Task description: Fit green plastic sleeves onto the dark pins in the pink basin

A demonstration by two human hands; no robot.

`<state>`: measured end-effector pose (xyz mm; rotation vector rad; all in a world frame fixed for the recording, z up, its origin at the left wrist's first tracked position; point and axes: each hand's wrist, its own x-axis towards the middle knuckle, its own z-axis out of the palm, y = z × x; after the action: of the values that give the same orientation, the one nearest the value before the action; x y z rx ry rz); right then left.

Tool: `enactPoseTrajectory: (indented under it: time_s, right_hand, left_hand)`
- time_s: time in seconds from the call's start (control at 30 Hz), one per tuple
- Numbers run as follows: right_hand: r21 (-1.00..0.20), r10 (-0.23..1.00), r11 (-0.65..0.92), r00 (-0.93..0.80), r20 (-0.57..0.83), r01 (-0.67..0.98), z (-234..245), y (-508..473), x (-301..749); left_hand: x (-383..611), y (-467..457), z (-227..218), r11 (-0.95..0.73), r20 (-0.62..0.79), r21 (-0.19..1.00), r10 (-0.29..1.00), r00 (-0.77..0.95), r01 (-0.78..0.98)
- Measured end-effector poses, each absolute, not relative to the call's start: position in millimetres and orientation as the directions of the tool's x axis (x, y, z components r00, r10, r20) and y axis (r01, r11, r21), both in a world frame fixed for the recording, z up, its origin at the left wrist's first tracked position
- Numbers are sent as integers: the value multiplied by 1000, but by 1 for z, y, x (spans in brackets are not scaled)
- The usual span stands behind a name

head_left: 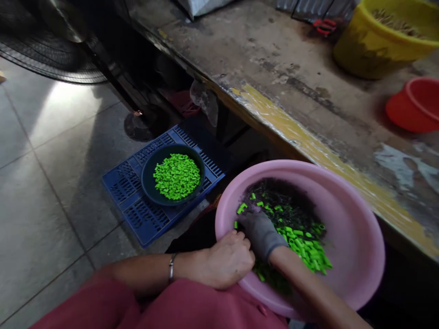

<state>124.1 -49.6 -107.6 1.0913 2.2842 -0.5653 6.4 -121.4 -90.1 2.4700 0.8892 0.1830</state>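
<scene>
Pink basin (343,214) rim, near edge, clenched in the bare left hand (226,260). Grey-gloved right hand (261,234) digs among green pieces (308,249) inside, and whether it grips I can't tell. Leftward on the floor, a dark bowl (147,176) sits on a blue crate (144,219).

Daylight from far left; bright glare patch on floor tiles (65,98). Worktop (308,91) evenly lit. Pink basin (350,228) softly lit. Deep shadow under worktop; near right corner black. Slight softness; edges bent by wide lens; fan (44,59) dark, blurred.
</scene>
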Motion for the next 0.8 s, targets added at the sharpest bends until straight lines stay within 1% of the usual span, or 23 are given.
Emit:
enactPoseTrajectory:
  time_s: [0.07,0.13,0.17,0.23,0.3,0.37,0.43,0.5,0.57,0.63,0.7,0.73,0.8]
  right_hand:
    - [-161,583,577,-542,-606,801,-103,-50,132]
    - [-232,613,530,-558,-559,816,-95,-48,143]
    - [-305,650,466,-555,-519,831,-90,-46,148]
    - [-498,748,266,-503,-434,826,-79,-43,159]
    - [-668,833,56,-404,-378,742,-68,-40,166]
    - [-756,859,-89,-334,-387,649,-58,-39,170]
    - [-806,852,-221,-294,-434,550,-52,-40,171]
    - [-829,824,-333,-288,-487,449,-49,-43,171]
    - [-841,804,-403,-298,-514,361,-49,-47,172]
    - [-844,798,-433,-301,-523,317,-48,-50,174]
    - [-846,801,-437,-296,-521,306,-45,-53,176]
    - [-847,805,-435,-290,-518,305,-44,-55,177]
    - [-853,816,-434,-273,-509,292,-41,-57,180]
  left_hand:
    - [6,-121,-86,-664,-49,490,627,778,565]
    - [7,-121,-84,-674,-56,483,613,788,558]
    - [7,-120,-85,-680,-65,482,601,797,552]
    - [8,-120,-87,-685,-76,481,589,805,547]
    - [9,-119,-90,-680,-73,487,594,801,549]
    - [9,-117,-92,-672,-62,497,604,795,549]
    - [10,-115,-93,-677,-54,513,587,807,527]
    - [10,-113,-92,-679,-68,525,568,820,513]
    - [11,-112,-91,-665,-101,536,560,822,519]
    - [11,-111,-90,-619,-135,563,585,800,547]
    - [11,-109,-89,-522,-161,622,644,748,584]
    - [11,-108,-88,-446,-175,671,680,712,591]
    - [10,-105,-87,-232,-216,797,752,623,557]
